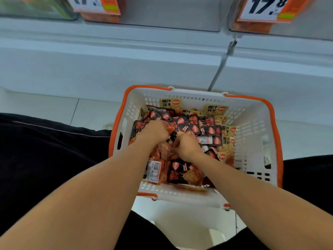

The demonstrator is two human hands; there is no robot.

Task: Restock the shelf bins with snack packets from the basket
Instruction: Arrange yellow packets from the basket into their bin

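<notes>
Down inside the basket [252,123], both hands work the snack packets [207,127]: left hand [155,131] and right hand [187,145] curl around dark packets mid-pile. Gathering step. Next: lift the handful toward the shelf bins [171,13] above the basket.

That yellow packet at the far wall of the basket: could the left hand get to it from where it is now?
Probably yes. The yellow packet stands uncovered against the basket wall, just beyond the left hand, which grips dark packets. Only loose packets lie between.
</notes>
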